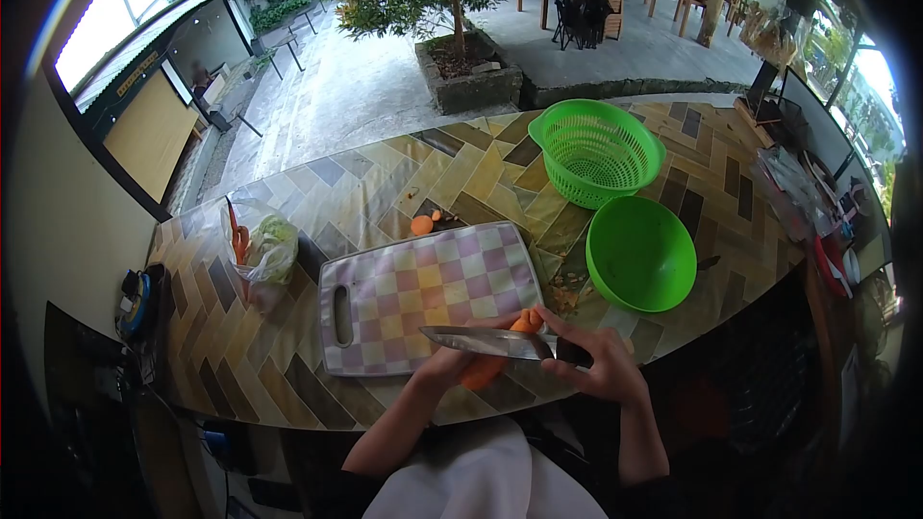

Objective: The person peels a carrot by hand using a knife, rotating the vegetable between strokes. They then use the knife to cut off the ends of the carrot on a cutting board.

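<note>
My right hand (pixel 604 363) is closed round the dark handle of a knife (pixel 490 340), whose broad blade points left. Behind and below the blade, my left hand (pixel 450 365) grips an orange carrot (pixel 486 371); the blade hides part of the fingers. The carrot's upper end shows above the blade, close to my right fingertips. Both hands are over the near right corner of a checked pink and white cutting board (pixel 385 351). Beyond the board's far edge lie cut carrot pieces (pixel 421 225).
A green bowl (pixel 642 255) stands to the right, with a green colander (pixel 598 156) behind it. Small peelings (pixel 567 293) lie between board and bowl. On the left is a plastic bag (pixel 264 255) of vegetables. Bagged items (pixel 793 192) line the table's right end.
</note>
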Demonstrator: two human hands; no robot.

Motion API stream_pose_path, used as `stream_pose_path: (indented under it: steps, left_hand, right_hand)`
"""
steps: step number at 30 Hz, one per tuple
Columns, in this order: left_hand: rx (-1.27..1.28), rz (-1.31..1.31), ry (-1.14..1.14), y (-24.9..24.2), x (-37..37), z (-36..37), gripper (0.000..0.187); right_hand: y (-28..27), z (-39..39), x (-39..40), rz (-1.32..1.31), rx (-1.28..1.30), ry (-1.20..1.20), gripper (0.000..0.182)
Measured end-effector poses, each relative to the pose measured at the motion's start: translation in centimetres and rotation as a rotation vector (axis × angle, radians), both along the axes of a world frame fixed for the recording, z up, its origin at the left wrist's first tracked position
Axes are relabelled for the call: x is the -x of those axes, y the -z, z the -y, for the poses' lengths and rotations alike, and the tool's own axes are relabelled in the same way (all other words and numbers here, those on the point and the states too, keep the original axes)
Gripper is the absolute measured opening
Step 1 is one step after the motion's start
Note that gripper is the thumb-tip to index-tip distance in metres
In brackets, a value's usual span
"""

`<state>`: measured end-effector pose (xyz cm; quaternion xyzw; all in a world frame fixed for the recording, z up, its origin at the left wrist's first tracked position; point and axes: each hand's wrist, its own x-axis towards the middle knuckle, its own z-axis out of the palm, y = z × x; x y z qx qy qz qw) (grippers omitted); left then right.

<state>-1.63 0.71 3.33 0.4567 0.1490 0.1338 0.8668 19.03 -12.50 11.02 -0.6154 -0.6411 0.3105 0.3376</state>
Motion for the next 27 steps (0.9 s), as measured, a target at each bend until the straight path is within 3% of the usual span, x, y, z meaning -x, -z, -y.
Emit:
stream_pose_path:
  steps: [3,6,9,12,20,27]
  left_hand:
    - [0.042,-0.068,-0.045,1.3,0.1,0.4,0.080]
    - [0.047,-0.048,-0.026,1.7,0.2,0.4,0.078]
    - [0.035,-0.037,0.038,1.4,0.4,0.0,0.078]
    - [0.016,-0.013,0.036,1.3,0.1,0.0,0.077]
    - [0.001,0.007,0.013,1.9,0.3,0.1,0.072]
    - [0.045,-0.151,-0.093,1.2,0.3,0.6,0.059]
  right_hand:
    - [0.8,0.1,0.0,-0.022,-0.115,0.018,0.064]
    - [0.0,0.3,0.0,-0.011,-0.018,0.027,0.063]
    - [0.6,0.3,0.0,-0.002,-0.116,0.018,0.063]
    - [-0.1,0.4,0.0,-0.001,0.018,0.021,0.063]
    - [0.6,0.3,0.0,-0.035,-0.049,0.013,0.062]
    - [1.4,0.2,0.8,0.072,-0.131,0.083,0.062]
